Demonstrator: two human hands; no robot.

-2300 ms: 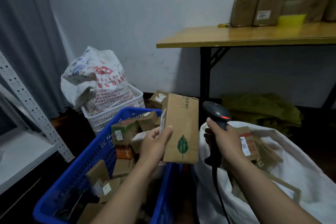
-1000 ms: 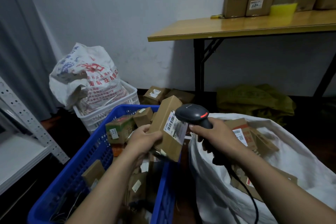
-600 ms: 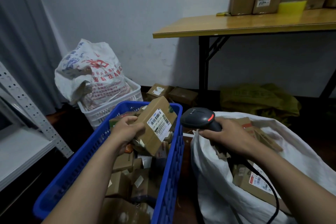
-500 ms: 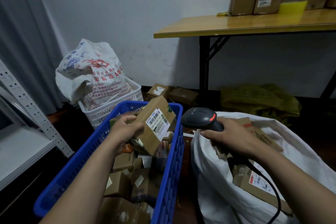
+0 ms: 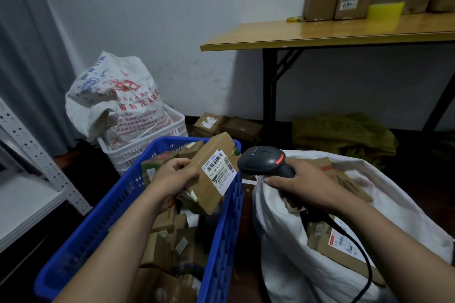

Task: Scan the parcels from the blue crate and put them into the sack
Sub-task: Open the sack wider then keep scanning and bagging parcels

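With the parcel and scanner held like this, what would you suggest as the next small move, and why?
Probably aim the scanner at the label: the left hand holds the parcel label-up over the blue crate, and the right hand holds the scanner just beside it.

The parcel (image 5: 205,195) is matt brown cardboard with a smooth white paper label (image 5: 219,170). The blue crate (image 5: 227,231) is moulded plastic. On the right, the sack (image 5: 278,241) looks like coarse woven white cloth. The scanner (image 5: 263,161) is dark matt plastic. The far table (image 5: 320,34) has a glossy wooden top.
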